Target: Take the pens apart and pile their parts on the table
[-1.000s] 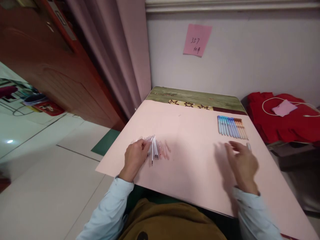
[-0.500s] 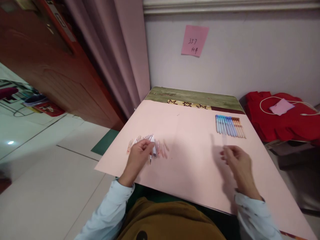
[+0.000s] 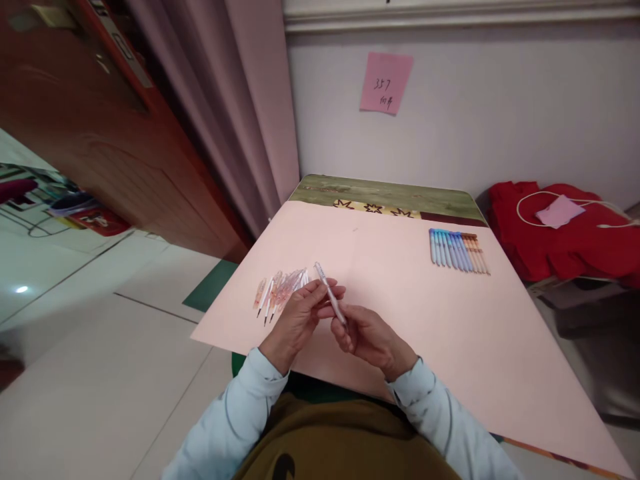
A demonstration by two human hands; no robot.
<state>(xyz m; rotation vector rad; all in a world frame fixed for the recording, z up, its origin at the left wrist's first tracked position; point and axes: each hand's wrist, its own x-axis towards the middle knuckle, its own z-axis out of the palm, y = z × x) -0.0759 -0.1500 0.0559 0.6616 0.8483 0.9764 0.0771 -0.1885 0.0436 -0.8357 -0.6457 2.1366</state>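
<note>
Over the near half of the pink sheet (image 3: 415, 340), L hand (image 3: 300, 319) & R hand (image 3: 369, 335) meet at one slim pale pen (image 3: 326, 287) — L thumb and fingers closed round its middle, R thumb and fingers pinching the lower end. It's tilted, upper end pointing away from the body & a bit left. Just beside the L hand lies a loose heap of clear, pinkish pen parts (image 3: 286, 288) w/ white refills (image 3: 268, 307) (dark tips toward the person), partly hidden by that hand. Far R of sheet: tidy row of pens (image 3: 459, 251), blue thru purple to brown, side by side, well apart from both hands. Beyond the sheet — green wood-look tabletop (image 3: 400, 190); R of it, red cloth (image 3: 565, 243) w/ pink paper (image 3: 560, 211) on top.
</note>
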